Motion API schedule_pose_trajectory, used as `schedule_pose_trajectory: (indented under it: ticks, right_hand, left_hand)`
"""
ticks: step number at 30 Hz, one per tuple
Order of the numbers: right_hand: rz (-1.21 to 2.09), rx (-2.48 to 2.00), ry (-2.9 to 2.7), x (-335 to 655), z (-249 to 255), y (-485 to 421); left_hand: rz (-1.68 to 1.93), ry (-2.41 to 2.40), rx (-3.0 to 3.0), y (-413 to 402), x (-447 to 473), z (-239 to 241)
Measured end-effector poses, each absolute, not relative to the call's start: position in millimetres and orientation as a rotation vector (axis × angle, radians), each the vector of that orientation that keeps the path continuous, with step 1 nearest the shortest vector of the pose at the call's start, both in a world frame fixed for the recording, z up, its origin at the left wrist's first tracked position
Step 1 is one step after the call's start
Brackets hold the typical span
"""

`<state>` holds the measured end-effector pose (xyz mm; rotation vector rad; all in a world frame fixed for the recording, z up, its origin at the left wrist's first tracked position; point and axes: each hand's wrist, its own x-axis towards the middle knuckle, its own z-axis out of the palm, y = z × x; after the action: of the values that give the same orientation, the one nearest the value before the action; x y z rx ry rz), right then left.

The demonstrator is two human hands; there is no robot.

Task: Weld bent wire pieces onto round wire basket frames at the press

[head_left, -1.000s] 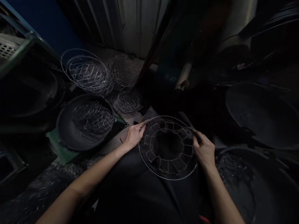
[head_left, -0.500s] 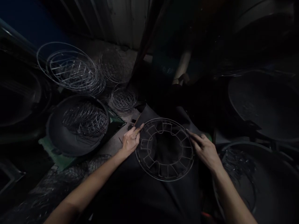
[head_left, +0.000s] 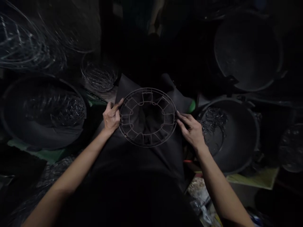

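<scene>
Between my hands a round wire frame (head_left: 148,145) lies over the dark cloth (head_left: 134,157) on my lap. It has double outer rings and a looped inner wire. On its left rim, my left hand (head_left: 112,117) is closed with a finger stretched along the wire. Opposite, my right hand (head_left: 191,127) pinches the rim between thumb and fingers. Close to the right hand, bent dark wire pieces (head_left: 214,121) rest in a black basin (head_left: 241,135).
To the left, a black basin (head_left: 44,138) holds a heap of wire pieces (head_left: 66,110). Wire rings are stacked at the upper left (head_left: 28,47), and a smaller stack of wire rings (head_left: 100,75) stands nearer. Another basin (head_left: 246,53) is at the upper right.
My view has swung right and downward, so the surroundings have shifted left and up in the picture. Both hands still hold the wire frame, which looks slightly turned.
</scene>
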<state>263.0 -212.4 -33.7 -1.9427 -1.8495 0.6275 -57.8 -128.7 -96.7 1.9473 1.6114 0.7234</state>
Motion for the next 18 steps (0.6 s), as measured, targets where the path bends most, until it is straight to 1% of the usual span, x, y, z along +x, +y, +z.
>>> schedule_pose_trajectory:
  ticks: [3, 8, 12, 14, 18]
  right_hand:
    - [0.595, -2.029, -1.876, 264.8, -37.2, -223.8]
    - [0.453, -2.016, -1.763, 252.9, -49.9, -235.6]
    - [0.337, -2.041, -1.680, 234.1, -49.2, -260.5]
    - [0.367, -2.045, -1.786, 226.2, -44.2, -275.4]
    - [0.583, -2.049, -2.043, 212.9, -35.2, -295.5]
  left_hand:
    - [0.684, 1.588, 1.956, -126.5, -57.9, -100.3]
    - [0.801, 1.598, 1.992, -127.8, -54.0, -105.2]
    - [0.814, 1.558, 2.009, -133.0, -55.3, -108.1]
    - [0.829, 1.556, 2.001, -134.5, -56.7, -109.8]
    - [0.844, 1.542, 2.008, -134.9, -57.2, -111.5]
